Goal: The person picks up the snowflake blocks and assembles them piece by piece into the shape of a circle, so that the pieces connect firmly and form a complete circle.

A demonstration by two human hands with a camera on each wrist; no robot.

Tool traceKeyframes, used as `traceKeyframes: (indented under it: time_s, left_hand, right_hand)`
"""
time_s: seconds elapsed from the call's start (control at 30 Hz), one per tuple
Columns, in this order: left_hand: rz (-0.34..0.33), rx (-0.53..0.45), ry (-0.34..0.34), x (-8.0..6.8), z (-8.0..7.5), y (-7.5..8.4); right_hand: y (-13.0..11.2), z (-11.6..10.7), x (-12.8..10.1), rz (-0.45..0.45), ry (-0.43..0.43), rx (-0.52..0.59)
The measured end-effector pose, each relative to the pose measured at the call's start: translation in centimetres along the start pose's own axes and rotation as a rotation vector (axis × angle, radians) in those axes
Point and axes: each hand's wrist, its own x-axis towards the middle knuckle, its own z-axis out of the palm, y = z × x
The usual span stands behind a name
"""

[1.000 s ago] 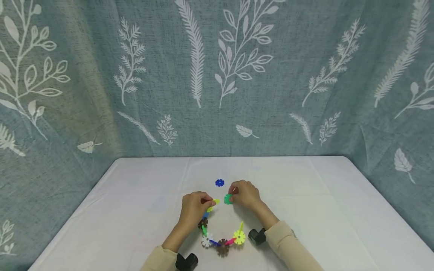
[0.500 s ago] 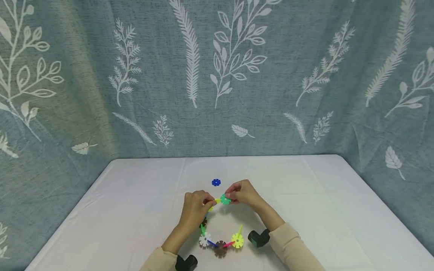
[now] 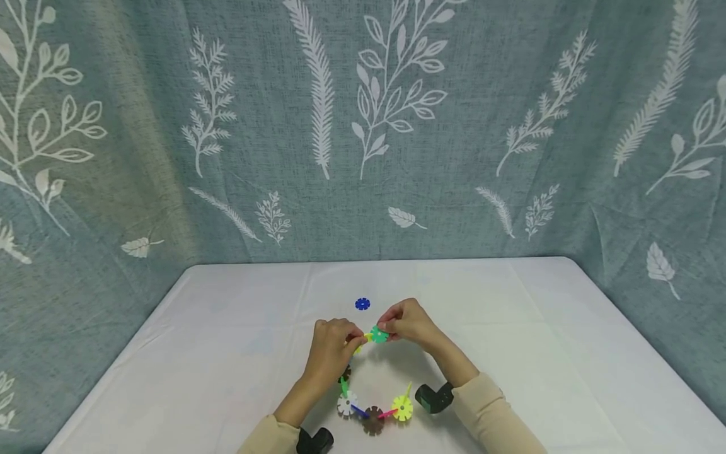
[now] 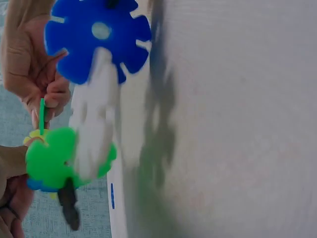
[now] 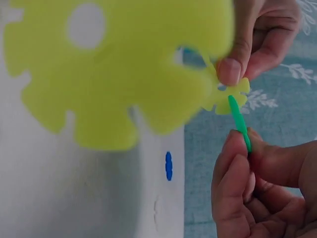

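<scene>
We see the left hand (image 3: 331, 347) pinching the yellow disc (image 3: 359, 343) | right hand (image 3: 409, 323) pinching the green disc (image 3: 379, 335) edge-on, touching between the hands | mid-tabletop (image 3: 227, 353), toward its near edge

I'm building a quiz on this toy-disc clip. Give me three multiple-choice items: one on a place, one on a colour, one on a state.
1. Where is the lone blue disc?
A. beyond the hands
B. beside the sleeves
C. off the table

2. What colour is the disc in the right hand?
A. brown
B. green
C. white

3. The left hand is:
A. flat on the table
B. idle
C. pinching the chain's end

Key: A, the blue disc lies on the table past both hands; B, the right hand holds a green disc; C, the left hand pinches the chain at its yellow end.
</scene>
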Motion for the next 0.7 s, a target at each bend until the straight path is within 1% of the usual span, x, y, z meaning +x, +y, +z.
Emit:
traceKeyframes:
  time_s: [0.13, 0.17, 0.23, 0.27, 0.3, 0.37, 0.43, 0.5, 0.57, 0.63, 0.67, 0.7]
  left_hand:
    - [0.003, -0.011, 0.011, -0.2, 0.0, 0.2]
    - [-0.002, -0.022, -0.002, -0.2, 0.0, 0.2]
    - [-0.032, -0.062, -0.059, -0.1, -0.3, 0.1]
    - [-0.057, -0.09, -0.099, 0.0, -0.5, 0.0]
    - [-0.095, -0.128, -0.145, 0.2, -0.7, -0.1]
    - [-0.187, -0.2, -0.23, 0.8, -1.1, -0.5]
    - [-0.275, -0.274, -0.304, 1.4, -1.2, -1.0]
    - [-0.352, -0.342, -0.362, 1.8, -1.1, -1.5]
    - [-0.395, -0.393, -0.406, 1.9, -0.8, -1.9]
    - [-0.441, -0.431, -0.432, 1.8, -0.6, -2.2]
    - [-0.467, -0.443, -0.433, 1.7, -0.5, -2.3]
    - [-0.49, -0.457, -0.428, 1.5, -0.4, -2.4]
  right_hand:
    - [0.0, 0.5, 0.0, 0.032, 0.023, 0.022]
    - [0.1, 0.6, 0.0, 0.033, 0.025, 0.022]
    - [0.2, 0.7, 0.0, 0.009, 0.015, 0.006]
    - [0.3, 0.6, 0.0, -0.011, 0.007, -0.003]
    - [0.4, 0.6, 0.0, -0.034, -0.006, -0.01]
    - [0.6, 0.5, 0.1, -0.081, -0.036, -0.029]
    - [0.9, 0.3, 0.2, -0.121, -0.07, -0.029]
    - [1.2, 0.3, 0.3, -0.152, -0.106, -0.012]
    - [1.4, 0.2, 0.5, -0.172, -0.15, 0.006]
    - [1.8, 0.0, 0.7, -0.182, -0.18, 0.009]
    - [2.0, -0.2, 0.9, -0.176, -0.168, 0.0]
    - [2.2, -0.4, 1.0, -0.163, -0.132, -0.02]
